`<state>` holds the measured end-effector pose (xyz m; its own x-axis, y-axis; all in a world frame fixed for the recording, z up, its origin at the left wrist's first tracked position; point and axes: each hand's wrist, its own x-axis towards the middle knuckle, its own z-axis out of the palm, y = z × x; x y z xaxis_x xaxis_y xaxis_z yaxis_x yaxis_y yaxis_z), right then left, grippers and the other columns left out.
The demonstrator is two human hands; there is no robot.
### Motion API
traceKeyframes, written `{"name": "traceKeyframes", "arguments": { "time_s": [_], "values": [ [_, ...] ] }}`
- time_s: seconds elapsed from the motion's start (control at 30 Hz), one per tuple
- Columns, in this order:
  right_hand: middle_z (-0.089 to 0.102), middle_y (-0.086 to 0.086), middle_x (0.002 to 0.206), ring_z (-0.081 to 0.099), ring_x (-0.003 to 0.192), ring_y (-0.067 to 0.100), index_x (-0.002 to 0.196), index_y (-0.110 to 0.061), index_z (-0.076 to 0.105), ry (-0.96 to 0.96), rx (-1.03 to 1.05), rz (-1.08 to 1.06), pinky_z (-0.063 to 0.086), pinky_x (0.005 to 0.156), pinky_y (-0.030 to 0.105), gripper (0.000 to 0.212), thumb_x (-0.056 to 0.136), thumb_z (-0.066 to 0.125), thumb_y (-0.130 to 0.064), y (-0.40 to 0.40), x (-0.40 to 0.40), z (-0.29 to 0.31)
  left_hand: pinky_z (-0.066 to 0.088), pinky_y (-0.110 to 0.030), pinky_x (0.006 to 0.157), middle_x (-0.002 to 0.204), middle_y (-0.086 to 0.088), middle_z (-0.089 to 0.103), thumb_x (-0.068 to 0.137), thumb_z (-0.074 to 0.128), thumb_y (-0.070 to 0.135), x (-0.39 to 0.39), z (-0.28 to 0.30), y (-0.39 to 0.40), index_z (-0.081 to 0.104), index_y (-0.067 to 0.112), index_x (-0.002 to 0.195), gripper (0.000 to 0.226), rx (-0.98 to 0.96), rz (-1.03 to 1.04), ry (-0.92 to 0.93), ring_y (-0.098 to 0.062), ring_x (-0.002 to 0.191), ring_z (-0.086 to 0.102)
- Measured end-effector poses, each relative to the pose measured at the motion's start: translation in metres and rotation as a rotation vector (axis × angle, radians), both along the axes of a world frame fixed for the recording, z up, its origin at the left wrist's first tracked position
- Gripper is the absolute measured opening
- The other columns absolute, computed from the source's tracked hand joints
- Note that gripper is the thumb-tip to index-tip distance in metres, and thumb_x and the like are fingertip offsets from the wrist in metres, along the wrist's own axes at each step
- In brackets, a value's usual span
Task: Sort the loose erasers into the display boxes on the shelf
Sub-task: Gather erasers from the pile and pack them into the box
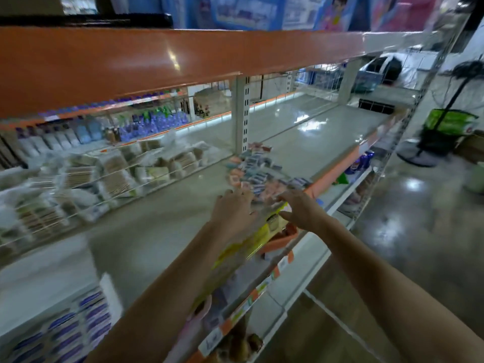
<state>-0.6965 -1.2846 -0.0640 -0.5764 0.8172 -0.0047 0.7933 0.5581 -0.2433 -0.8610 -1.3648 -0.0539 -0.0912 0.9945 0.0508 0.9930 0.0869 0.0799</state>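
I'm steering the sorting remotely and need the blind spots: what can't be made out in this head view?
- Eraser pile: motion blur; counts and kinds unreadable.
- Left hand and right hand: fingertips smeared over the pile; any grip unclear.
- Yellow box: partly behind the left forearm; contents hidden.
- Price tags: too blurred to read.

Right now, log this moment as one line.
left hand: open, at eraser pile | right hand: open, beside it | yellow box: under both | image blurred

2 hands [235, 205] [301, 210], 1 eraser pile [256, 174], too blurry to count, 1 yellow box [251, 239].
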Motion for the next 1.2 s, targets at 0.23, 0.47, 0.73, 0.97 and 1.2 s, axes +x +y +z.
{"name": "traceKeyframes", "arguments": {
  "time_s": [0.23, 0.47, 0.73, 0.97, 1.2],
  "values": [
    [0.052, 0.013, 0.131, 0.046, 0.12, 0.029, 0.128, -0.012, 0.049, 0.053, -0.01, -0.049, 0.035, 0.097, 0.032, 0.038, 0.092, 0.054, -0.023, 0.081, 0.046, -0.01, 0.032, -0.043, 0.105, 0.135, -0.007, 0.048, 0.094, 0.046, 0.039, 0.052, -0.011, 0.083, 0.038, 0.025, 0.14, 0.049, -0.038, 0.047, -0.052, -0.029, 0.122, 0.045],
    [0.059, 0.012, 0.109, 0.056, 0.102, 0.028, 0.113, -0.008, 0.058, 0.077, 0.051, -0.055, 0.045, 0.082, 0.035, 0.037, 0.097, 0.043, -0.038, 0.122, 0.029, -0.017, 0.043, -0.035, 0.083, 0.119, -0.005, 0.059, 0.093, 0.048, 0.019, 0.04, -0.012, 0.142, 0.052, 0.018, 0.124, 0.031, 0.017, 0.141, -0.1, -0.023, 0.108, 0.055],
    [0.062, 0.007, 0.102, 0.054, 0.095, 0.02, 0.103, -0.011, 0.061, 0.076, 0.091, 0.014, 0.049, 0.079, 0.032, 0.028, 0.097, 0.045, -0.033, 0.144, 0.018, -0.03, 0.044, -0.038, 0.094, 0.13, -0.006, 0.055, 0.09, 0.05, 0.006, 0.014, -0.024, 0.204, 0.056, 0.023, 0.127, 0.041, -0.034, 0.061, 0.008, -0.025, 0.117, 0.052],
    [0.059, 0.001, 0.098, 0.054, 0.086, 0.014, 0.101, -0.014, 0.063, 0.193, -0.066, 0.007, 0.045, 0.074, 0.025, 0.021, 0.091, 0.057, -0.032, 0.161, 0.022, -0.02, 0.045, -0.036, 0.084, 0.114, -0.004, 0.062, 0.089, 0.056, 0.018, 0.001, -0.028, 0.227, 0.062, 0.023, 0.113, 0.025, -0.04, 0.02, 0.017, -0.024, 0.106, 0.056],
    [0.065, -0.001, 0.093, 0.069, 0.071, 0.017, 0.098, -0.019, 0.064, 0.593, -0.555, 0.001, 0.058, 0.065, 0.024, 0.01, 0.091, 0.057, -0.016, 0.177, 0.031, 0.001, 0.047, -0.039, 0.087, 0.109, 0.001, 0.064, 0.083, 0.067, 0.028, -0.001, -0.026, 0.214, 0.063, 0.025, 0.109, 0.027, 0.083, 0.096, -0.254, -0.021, 0.103, 0.057]
  ]
}}
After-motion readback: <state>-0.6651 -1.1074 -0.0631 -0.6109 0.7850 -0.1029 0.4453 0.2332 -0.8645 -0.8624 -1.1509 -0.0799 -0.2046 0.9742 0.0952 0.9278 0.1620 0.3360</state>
